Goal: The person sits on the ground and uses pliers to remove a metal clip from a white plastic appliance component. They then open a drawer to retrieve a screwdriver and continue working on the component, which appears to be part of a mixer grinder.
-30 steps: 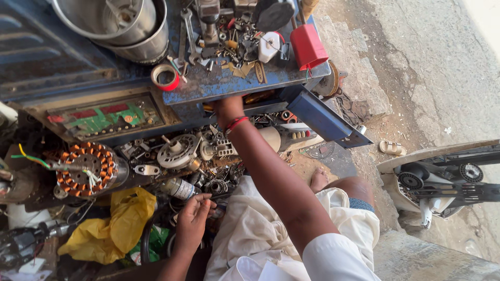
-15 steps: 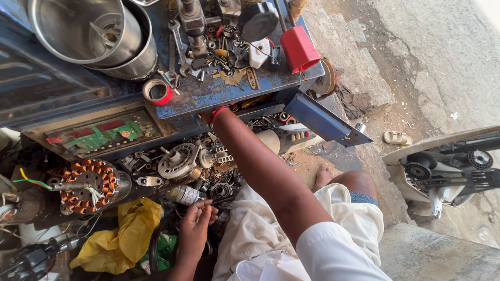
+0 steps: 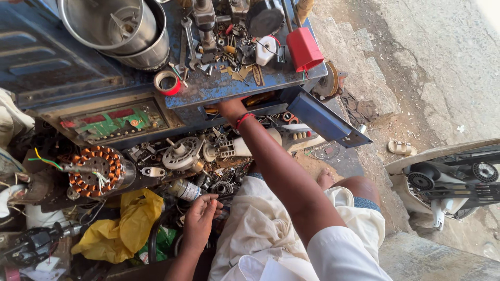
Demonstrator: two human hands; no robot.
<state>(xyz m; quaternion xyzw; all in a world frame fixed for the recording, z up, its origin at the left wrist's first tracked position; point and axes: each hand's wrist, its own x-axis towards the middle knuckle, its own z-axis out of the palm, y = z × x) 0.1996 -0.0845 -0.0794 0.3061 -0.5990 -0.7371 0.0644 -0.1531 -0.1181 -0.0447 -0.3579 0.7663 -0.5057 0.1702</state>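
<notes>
The right hand (image 3: 229, 108) reaches under the blue metal counter (image 3: 219, 91) into its open drawer; its fingers are hidden, so I cannot tell their grip. The left hand (image 3: 200, 221), fingers loosely curled and empty, rests among small metal motor parts (image 3: 208, 182). Blind groping could snag sharp scrap or topple the parts.

A: How many shiny steel round bowls (image 3: 112, 28) sit at eleven o'clock?
B: Two, nested.
A: Copper-wound round motor stators (image 3: 95, 170) at nine o'clock?
B: One.
A: Rolls of red-rimmed tape (image 3: 167, 82)?
B: One, towards twelve.
A: Red plastic box-shaped parts (image 3: 304, 48)?
B: One, at one o'clock.
A: Crumpled yellow plastic bags (image 3: 124, 224)?
B: One, at seven.
</notes>
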